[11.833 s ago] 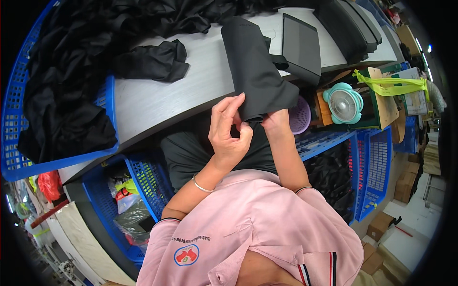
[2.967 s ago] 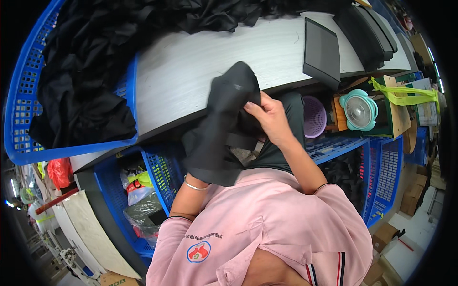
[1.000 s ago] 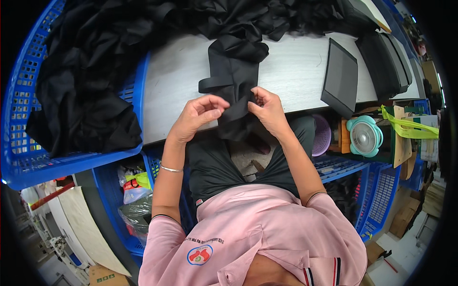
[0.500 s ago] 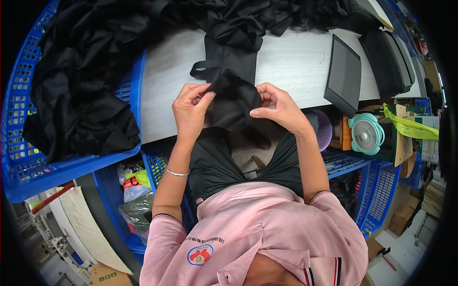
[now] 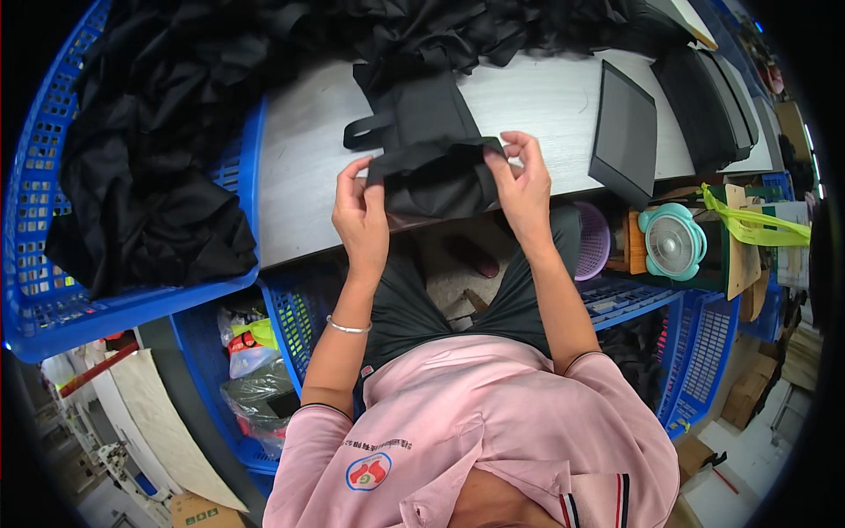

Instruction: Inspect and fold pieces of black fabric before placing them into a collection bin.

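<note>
Head view, looking down on a seated person at a pale worktable (image 5: 546,106). Both hands are raised over the near edge of the table and share one black fabric bag (image 5: 431,167). The left hand (image 5: 359,211) pinches the bag's left end between thumb and fingers; the right hand (image 5: 521,180) pinches the right end the same way, fingertips curled over the upper fold. Held at two opposite ends, the cloth is drawn out flat between the hands, which appears to keep a fold line straight and the layers aligned.

The bag is matte black and soft, with no visible stiffening. Its near part is doubled over into a thick band between the hands, while the far part lies flat on the table. A black strap loop (image 5: 365,132) sticks out on its left side, resting on the tabletop.

Farther back, a loose pile of black cloth (image 5: 493,31) runs along the far edge of the table, touching the bag's far end. At left, a blue basket (image 5: 53,308) holds a heap of similar black fabric. At right, a dark flat box (image 5: 625,132) stands tilted on the table, well apart from the hands. Below the table on the right are a purple basket (image 5: 594,238) and a small teal fan (image 5: 673,242). A thin bracelet (image 5: 349,327) circles the left wrist.
</note>
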